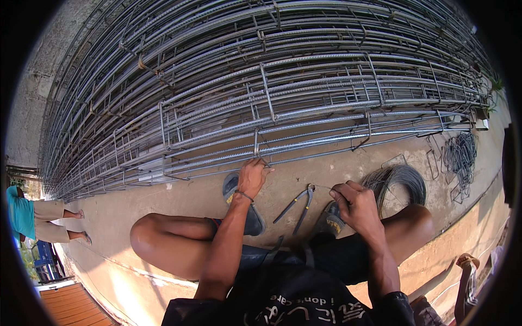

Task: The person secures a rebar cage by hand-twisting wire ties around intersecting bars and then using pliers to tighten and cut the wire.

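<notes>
My left hand (254, 177), with a dark band at the wrist, is closed at the lower bar of the nearest rebar cage (304, 145), its fingertips at the foot of a stirrup (256, 142). Part of that grip is hidden behind the fingers. My right hand (356, 204) is closed in a pinch above my right foot, and a thin tie wire (322, 187) sticks out of it toward the left. Between my feet, a pair of end-cutting pincers (298, 208) with dark, yellow-marked handles lies on the concrete, handles spread and touched by neither hand.
Long rebar cages (217, 76) are stacked across the far side. A coil of tie wire (396, 186) lies beyond my right knee, with a heap of bent wire (460, 158) farther right. One person in a teal shirt (20, 214) is at far left; another person's foot (467, 261) shows at lower right.
</notes>
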`<state>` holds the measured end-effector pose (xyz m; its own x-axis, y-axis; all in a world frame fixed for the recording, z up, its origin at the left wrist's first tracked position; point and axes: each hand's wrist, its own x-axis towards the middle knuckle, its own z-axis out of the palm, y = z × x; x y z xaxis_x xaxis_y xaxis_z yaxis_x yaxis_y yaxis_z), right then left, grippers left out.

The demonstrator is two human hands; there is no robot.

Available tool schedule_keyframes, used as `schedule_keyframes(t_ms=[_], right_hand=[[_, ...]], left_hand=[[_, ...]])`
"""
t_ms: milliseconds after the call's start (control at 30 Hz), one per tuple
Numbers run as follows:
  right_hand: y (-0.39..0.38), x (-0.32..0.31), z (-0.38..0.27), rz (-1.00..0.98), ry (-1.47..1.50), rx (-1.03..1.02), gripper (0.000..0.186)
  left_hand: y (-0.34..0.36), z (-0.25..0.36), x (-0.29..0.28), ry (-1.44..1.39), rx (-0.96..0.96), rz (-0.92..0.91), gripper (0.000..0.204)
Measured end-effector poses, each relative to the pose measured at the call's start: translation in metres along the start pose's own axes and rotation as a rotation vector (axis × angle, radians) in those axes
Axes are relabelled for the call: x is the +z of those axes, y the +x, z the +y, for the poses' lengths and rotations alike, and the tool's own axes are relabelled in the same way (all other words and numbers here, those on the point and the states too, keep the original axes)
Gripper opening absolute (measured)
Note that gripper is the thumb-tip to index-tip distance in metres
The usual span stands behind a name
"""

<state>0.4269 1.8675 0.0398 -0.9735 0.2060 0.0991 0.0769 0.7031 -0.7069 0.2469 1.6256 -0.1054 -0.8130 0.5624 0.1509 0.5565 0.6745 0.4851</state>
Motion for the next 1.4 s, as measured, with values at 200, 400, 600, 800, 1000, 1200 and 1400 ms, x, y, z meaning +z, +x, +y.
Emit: schedule_keyframes(t_ms=[200, 400, 600, 800, 1000, 1200, 1400], right_hand=[[-0.001, 0.003, 0.006, -0.019, -0.061, -0.041, 0.012], [-0.001, 0.009, 0.010, -0.066, -0.070, -0.085, 0.011], [-0.003, 0.011, 0.015, -0.100, -0.119, -0.059, 0.014], [-0.002, 0.012, 0.013, -0.110, -0.077, -0.059, 0.015], [0.001, 0.009, 0.001, -0.109, -0.073, 0.062, 0.014], [0.037, 0.042, -0.021, -0.052, -0.102, 0.047, 0.013], [0.079, 0.115, -0.006, -0.055, -0.365, -0.163, 0.008]], left_hand=[[0.001, -0.010, -0.001, -0.097, 0.071, -0.147, 0.022], [0.000, -0.006, -0.003, -0.009, 0.120, -0.078, 0.028], [0.004, 0.006, -0.007, -0.018, -0.009, -0.184, 0.031], [-0.002, 0.001, 0.004, 0.133, 0.113, -0.049, 0.032], [-0.004, -0.001, 0.002, 0.056, 0.098, -0.039, 0.027], [0.003, 0.002, -0.015, -0.068, -0.048, -0.198, 0.033], [-0.014, 0.007, -0.011, -0.085, 0.077, 0.115, 0.030]])
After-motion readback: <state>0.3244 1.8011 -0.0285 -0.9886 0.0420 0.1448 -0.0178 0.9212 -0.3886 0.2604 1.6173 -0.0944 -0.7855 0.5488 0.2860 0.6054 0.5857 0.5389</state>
